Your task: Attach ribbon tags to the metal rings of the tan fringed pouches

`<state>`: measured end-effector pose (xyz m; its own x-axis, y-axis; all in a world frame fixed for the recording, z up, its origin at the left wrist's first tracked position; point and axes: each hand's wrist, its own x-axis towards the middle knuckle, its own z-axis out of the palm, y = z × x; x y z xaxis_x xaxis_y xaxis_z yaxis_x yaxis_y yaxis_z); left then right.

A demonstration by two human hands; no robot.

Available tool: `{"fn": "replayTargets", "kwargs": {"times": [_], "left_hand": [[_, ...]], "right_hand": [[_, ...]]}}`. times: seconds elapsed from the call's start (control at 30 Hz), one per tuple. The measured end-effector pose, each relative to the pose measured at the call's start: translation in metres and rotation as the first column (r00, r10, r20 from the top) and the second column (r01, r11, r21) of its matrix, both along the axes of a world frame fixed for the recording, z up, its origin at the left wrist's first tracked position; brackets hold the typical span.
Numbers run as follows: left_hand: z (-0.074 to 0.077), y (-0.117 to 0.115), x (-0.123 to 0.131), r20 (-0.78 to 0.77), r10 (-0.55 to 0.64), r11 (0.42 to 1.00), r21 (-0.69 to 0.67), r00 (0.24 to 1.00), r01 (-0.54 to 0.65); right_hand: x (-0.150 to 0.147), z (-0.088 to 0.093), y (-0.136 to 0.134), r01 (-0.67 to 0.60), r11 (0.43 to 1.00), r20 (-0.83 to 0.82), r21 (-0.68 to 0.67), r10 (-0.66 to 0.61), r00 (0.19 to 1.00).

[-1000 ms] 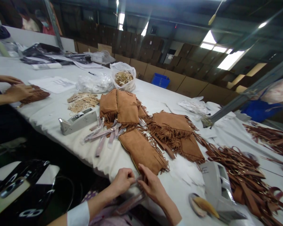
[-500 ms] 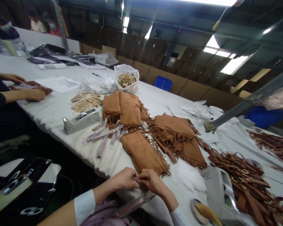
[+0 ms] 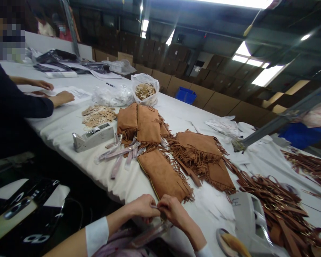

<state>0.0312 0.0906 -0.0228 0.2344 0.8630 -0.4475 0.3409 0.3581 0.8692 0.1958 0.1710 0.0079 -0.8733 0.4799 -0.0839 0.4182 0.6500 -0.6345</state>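
While the two bare forearms (image 3: 117,221) meet at the near edge, the left hand (image 3: 146,207) and the right hand (image 3: 173,211) come together, each grip pinched shut at the fingertips on what looks like one end of a long brown strap in clear plastic wrap (image 3: 151,235). The fingers hide the exact hold from me. The rest of the strap slants below them, over the person's lap, and that would worry me: the film looks slick, so a loosened pinch could let it drop, and a hard tug might tear the wrap. Just beyond the knuckles, a flat tan suede pouch with fringe (image 3: 164,175) lies on the white cloth-covered tabletop (image 3: 128,187); a forward nudge could ruck it up. Farther off, more plastic-wrapped straps (image 3: 117,154) lie loosely crossed beside other fringed tan pouches (image 3: 148,125). To the right, a grey tape dispenser (image 3: 246,221) stands close to a heap of brown straps with metal rings (image 3: 279,205), where a careless reach could snag. Well apart, on the left, is a co-worker's dark sleeve (image 3: 18,94).
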Motion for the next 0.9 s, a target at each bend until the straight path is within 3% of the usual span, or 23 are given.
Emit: {"fn": "replayTargets", "kwargs": {"times": [0.13, 0.23, 0.4, 0.57, 0.77, 0.9], "left_hand": [[0.002, 0.005, 0.001, -0.117, -0.011, 0.997, 0.069, 0.993, 0.019], [0.003, 0.006, 0.003, -0.178, 0.051, 0.989, 0.147, 0.983, -0.025], [0.001, 0.004, 0.003, -0.157, 0.108, 0.983, 0.161, 0.982, -0.082], [-0.002, 0.000, 0.004, 0.025, 0.089, 0.996, 0.015, 0.996, -0.090], [-0.006, 0.001, 0.001, 0.262, 0.174, 0.965, -0.238, 0.949, -0.111], [-0.006, 0.004, -0.001, 0.376, 0.235, 0.932, -0.350, 0.896, -0.098]], "right_hand": [[0.002, -0.006, -0.003, 0.005, 0.995, 0.030, 0.096, -0.008, 1.000], [0.005, -0.011, -0.005, 0.028, 0.986, 0.014, 0.165, -0.031, 0.999], [0.011, -0.018, -0.011, 0.082, 0.978, -0.088, 0.194, -0.066, 0.994], [0.015, -0.019, -0.015, 0.101, 0.986, -0.173, 0.135, -0.077, 0.982], [0.017, 0.000, -0.020, 0.029, 0.999, -0.144, 0.032, -0.024, 0.989], [0.023, -0.012, -0.028, 0.083, 0.992, -0.199, 0.100, -0.062, 0.978]]}}
